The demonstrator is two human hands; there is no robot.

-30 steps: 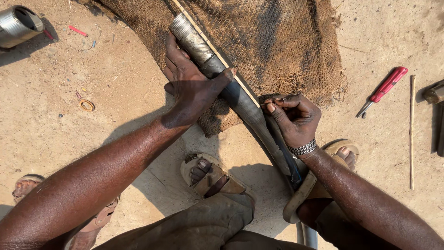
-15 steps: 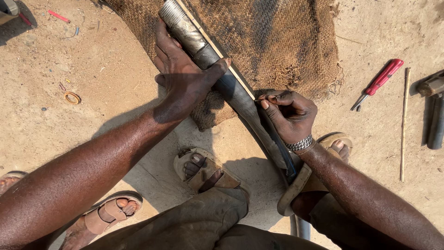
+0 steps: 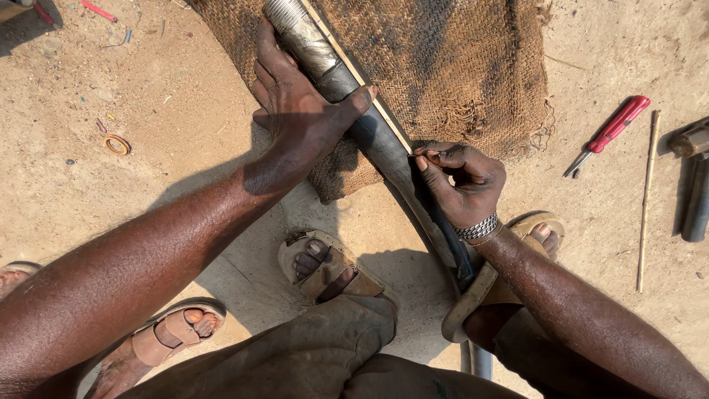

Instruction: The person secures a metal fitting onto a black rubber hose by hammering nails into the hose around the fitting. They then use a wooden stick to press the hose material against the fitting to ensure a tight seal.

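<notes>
A long metal pipe [image 3: 306, 44], partly wrapped in black rubber [image 3: 384, 144], lies slanted across a brown burlap sack [image 3: 458, 66] on sandy ground. My left hand [image 3: 299, 111] grips the pipe near its bare threaded upper end, thumb over the black wrap. My right hand [image 3: 461, 181], with a metal bracelet at the wrist, pinches the edge of the black rubber strip along the pipe's right side. A thin pale stick [image 3: 354, 74] runs alongside the pipe.
A red-handled screwdriver [image 3: 609, 133] and a thin stick [image 3: 648, 199] lie on the sand to the right, with a dark hammer [image 3: 694, 185] at the edge. A small orange ring [image 3: 116, 144] lies left. Sandalled feet [image 3: 325, 266] rest below the pipe.
The view has shifted down and left slightly. My left hand stays clamped on the pipe; my right hand keeps pinching the rubber edge at about the same spot.
</notes>
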